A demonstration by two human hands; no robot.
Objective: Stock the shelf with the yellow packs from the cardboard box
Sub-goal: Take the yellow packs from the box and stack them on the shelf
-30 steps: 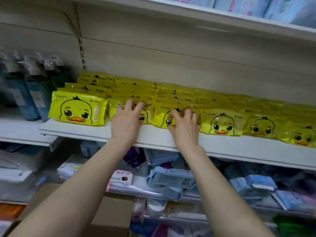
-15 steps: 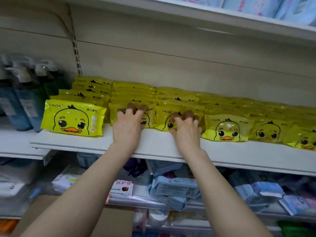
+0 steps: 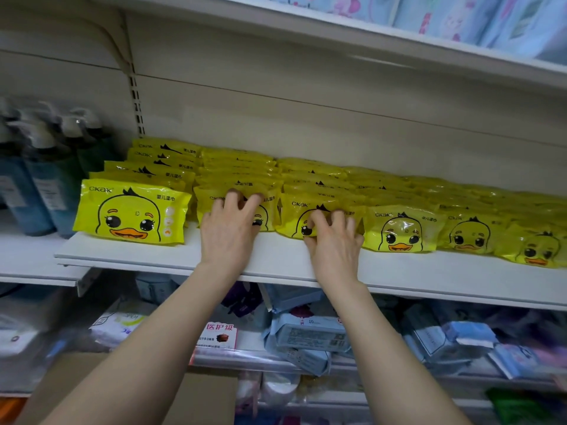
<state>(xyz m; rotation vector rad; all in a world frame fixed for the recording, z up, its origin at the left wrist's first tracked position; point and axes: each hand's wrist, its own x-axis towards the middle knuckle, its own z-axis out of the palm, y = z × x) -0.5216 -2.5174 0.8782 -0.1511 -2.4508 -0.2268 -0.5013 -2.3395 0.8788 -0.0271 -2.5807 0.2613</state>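
On the middle shelf [image 3: 276, 259] of a shop aisle, yellow packs [image 3: 306, 179] printed with a cartoon duck stand in rows, front to back, filling most of the board from the left-hand upright towards the right edge of view. The person's left hand [image 3: 228, 231] has its fingers hooked over the top edge of the second front pack [image 3: 207, 210], while the right hand [image 3: 334, 243] claws the face of the third front pack [image 3: 294, 216], fingers curled and thumb at its lower corner.

The packs look like soft, glossy film pouches, crinkled and catching the light. They are probably light and squashy, and slick enough to slide on the smooth white board. They are best taken by the long top and bottom edges, or pressed flat-handed on the face, since a hard pinch would likely dent the filling and tip the row behind.

The shelf is smooth painted board. Blue spray bottles [image 3: 46, 191] of hard plastic stand just beside the packs on the left. Pale blue wrapped packs [image 3: 306, 335] crowd the shelf below, and pastel bundles [image 3: 445, 13] sit overhead. A brown flap of the cardboard box [image 3: 208, 400] shows low in view, its contents hidden.
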